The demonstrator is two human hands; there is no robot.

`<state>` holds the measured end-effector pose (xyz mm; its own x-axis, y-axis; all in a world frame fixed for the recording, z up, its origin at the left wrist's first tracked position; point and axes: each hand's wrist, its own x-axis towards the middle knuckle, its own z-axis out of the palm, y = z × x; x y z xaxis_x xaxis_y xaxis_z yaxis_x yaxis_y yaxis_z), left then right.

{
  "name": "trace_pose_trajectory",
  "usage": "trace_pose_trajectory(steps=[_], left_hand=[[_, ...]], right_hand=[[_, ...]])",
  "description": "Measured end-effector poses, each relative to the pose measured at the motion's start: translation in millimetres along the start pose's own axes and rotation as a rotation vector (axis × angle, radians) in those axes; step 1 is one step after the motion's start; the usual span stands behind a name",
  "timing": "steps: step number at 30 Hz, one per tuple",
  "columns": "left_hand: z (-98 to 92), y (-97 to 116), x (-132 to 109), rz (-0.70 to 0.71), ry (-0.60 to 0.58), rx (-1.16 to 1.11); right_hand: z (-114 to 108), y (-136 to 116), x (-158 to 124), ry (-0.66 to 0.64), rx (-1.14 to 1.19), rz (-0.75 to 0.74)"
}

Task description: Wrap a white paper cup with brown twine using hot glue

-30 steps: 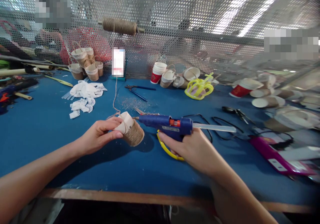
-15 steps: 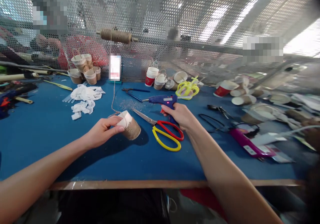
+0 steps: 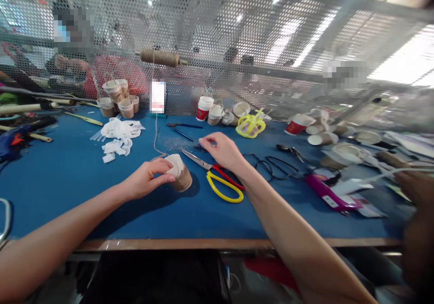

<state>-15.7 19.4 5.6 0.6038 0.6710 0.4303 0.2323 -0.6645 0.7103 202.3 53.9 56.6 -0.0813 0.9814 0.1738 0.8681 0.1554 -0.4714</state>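
Observation:
My left hand (image 3: 154,176) pinches the rim of a paper cup (image 3: 183,180) wrapped in brown twine. The cup is tilted over the blue table, its white mouth toward my fingers. A strand of twine (image 3: 156,134) runs from the cup up toward the spool at the back. My right hand (image 3: 220,148) is closed, palm down, over a blue hot glue gun (image 3: 201,147); only the gun's front end shows beside my fingers, and the rest is hidden. Scissors (image 3: 225,193) with red and yellow handles lie open under my right wrist, blades toward the cup.
A twine spool (image 3: 159,57) hangs at the mesh screen. Blue-handled pliers (image 3: 185,128), white scraps (image 3: 122,128) and twine-wrapped cups (image 3: 125,107) lie behind. On the right are a yellow woven piece (image 3: 251,124), black cable (image 3: 271,166), a purple device (image 3: 328,193) and another person's hand (image 3: 415,182).
My right hand has moved left and turned palm down, covering most of the glue gun, whose nozzle is lower. The left hand still holds the cup nearly in place. The view has shifted slightly.

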Motion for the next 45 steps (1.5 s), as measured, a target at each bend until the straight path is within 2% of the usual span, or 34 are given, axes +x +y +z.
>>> trace_pose_trajectory(steps=[2,3,5,6,8,11,13,18,22,28,36,45], left_hand=[[0.4,2.8,-0.7,0.023,-0.030,0.029],[0.4,4.1,-1.2,0.032,-0.041,0.044],[0.1,6.1,-2.1,0.048,-0.056,0.064],[-0.3,6.8,-2.4,0.054,-0.063,0.067],[-1.3,7.6,-2.7,0.045,-0.075,0.047],[-3.0,8.6,-2.4,-0.048,-0.062,-0.078],[-3.8,10.2,-2.1,-0.139,-0.046,-0.191],[-3.8,15.7,-1.6,-0.301,-0.017,-0.360],[-2.6,16.9,-1.5,-0.356,0.005,-0.434],[-2.5,17.4,-2.2,-0.349,0.011,-0.436],[-4.1,18.7,-4.7,-0.235,-0.023,-0.364],[-4.7,23.3,-5.5,-0.156,-0.004,-0.382]], right_hand=[[1.4,-24.1,-7.6,-0.100,0.069,-0.163],[3.3,-33.5,-10.5,-0.183,0.129,-0.292],[8.1,-45.2,-14.3,-0.342,0.225,-0.436],[10.2,-47.5,-15.6,-0.400,0.283,-0.464],[12.1,-46.9,-17.8,-0.430,0.431,-0.420],[9.0,-39.3,-23.3,-0.330,0.675,-0.262],[5.5,-34.1,-28.9,-0.257,0.761,-0.208],[4.5,-27.2,-41.9,-0.076,0.794,-0.221],[9.9,-23.0,-44.8,-0.027,0.798,-0.261],[17.9,-17.3,-44.3,0.000,0.804,-0.204],[20.6,-18.5,-47.4,-0.041,0.767,-0.143],[24.0,-19.4,-51.1,-0.069,0.775,-0.135]])
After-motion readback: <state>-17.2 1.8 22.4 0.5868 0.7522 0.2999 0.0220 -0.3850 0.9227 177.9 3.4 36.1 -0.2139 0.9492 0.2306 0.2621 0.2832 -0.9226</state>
